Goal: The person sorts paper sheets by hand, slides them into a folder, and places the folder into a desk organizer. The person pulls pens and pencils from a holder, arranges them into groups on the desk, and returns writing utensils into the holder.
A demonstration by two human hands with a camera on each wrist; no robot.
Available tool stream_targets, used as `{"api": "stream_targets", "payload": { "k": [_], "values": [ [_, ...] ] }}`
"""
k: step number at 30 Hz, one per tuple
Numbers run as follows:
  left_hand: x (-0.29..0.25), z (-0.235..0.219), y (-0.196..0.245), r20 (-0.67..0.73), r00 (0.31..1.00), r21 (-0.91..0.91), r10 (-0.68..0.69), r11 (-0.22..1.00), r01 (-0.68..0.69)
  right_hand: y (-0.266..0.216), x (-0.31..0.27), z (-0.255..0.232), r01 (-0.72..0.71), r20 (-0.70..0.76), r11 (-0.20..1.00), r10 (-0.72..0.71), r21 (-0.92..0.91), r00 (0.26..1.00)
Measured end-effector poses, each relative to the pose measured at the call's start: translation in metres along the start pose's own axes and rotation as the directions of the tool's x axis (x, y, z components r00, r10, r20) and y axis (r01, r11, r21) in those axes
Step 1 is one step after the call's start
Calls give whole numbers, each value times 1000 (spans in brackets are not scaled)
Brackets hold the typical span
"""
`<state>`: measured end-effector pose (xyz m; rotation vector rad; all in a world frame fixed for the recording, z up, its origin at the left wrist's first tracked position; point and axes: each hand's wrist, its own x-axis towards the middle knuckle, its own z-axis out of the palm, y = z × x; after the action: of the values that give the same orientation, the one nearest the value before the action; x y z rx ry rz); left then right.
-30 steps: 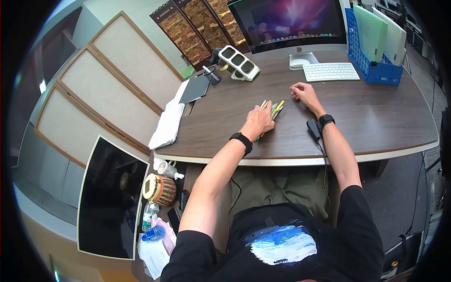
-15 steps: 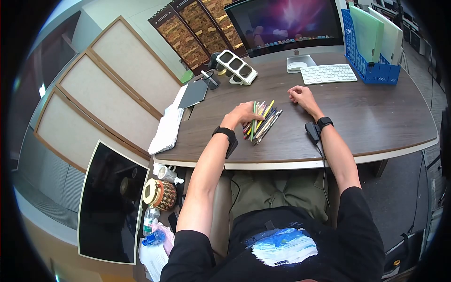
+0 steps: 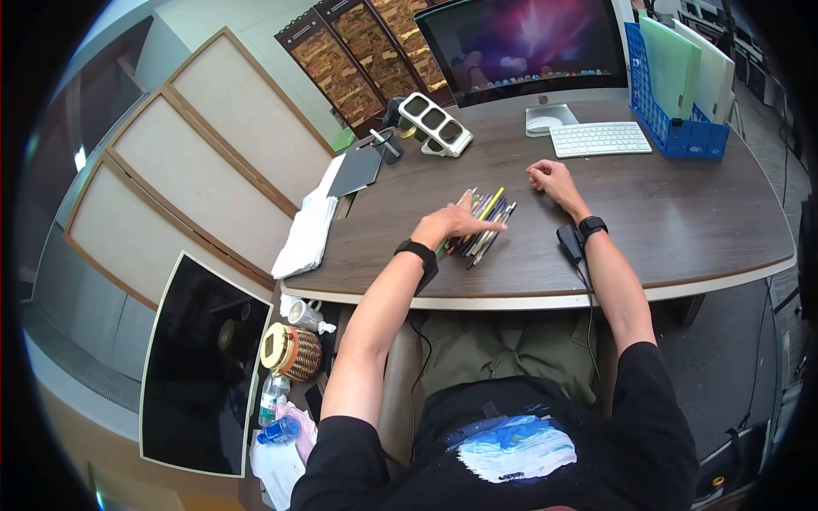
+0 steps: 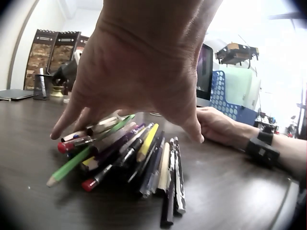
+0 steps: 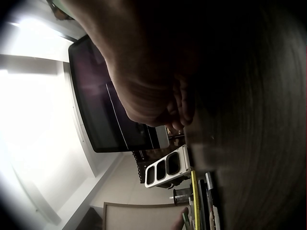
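Pencils (image 4: 127,155): a loose pile on the desk (image 3: 682,221), under and beside the left hand, their ends uneven.
Left hand (image 3: 452,221): thumb and fingers spread wide over the pile; whether the middle fingertips touch it, I cannot tell.
Grip: closing in low from both sides at once seems the surest way to keep the pile together; hard pressure from above could set barrels rolling.
Green pencil (image 4: 72,165): slants out at the pile's edge, so probably worth nudging in line with the others.
Right hand (image 3: 555,180): loosely curled on the desk, apart from the pile, apparently holding nothing; it could serve as a side stop.
Hidden: pencils beneath the left hand; their count; the right fingertips, lost in shadow.
Cut off: pencils at the right wrist view's lower edge.
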<state>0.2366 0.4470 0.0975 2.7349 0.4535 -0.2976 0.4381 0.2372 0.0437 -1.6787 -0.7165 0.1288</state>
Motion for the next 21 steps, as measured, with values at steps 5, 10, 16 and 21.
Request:
{"api": "stream_targets", "payload": {
  "k": [5,10,16,21],
  "values": [
    [-6,-3,8,61,996,101,71,992,-77,2,2,-1,1,-1,1000,-1,3,1000],
    [-7,5,17,8,992,192,127,973,-126,2,3,0,7,-3,1000,-7,4,1000],
    [-7,18,25,-74,981,294,178,944,-149,3,3,0,6,2,1000,-6,9,1000],
    [-3,19,23,-69,978,312,197,935,-166,2,3,-1,6,0,1000,-6,3,1000]
  ]
}}
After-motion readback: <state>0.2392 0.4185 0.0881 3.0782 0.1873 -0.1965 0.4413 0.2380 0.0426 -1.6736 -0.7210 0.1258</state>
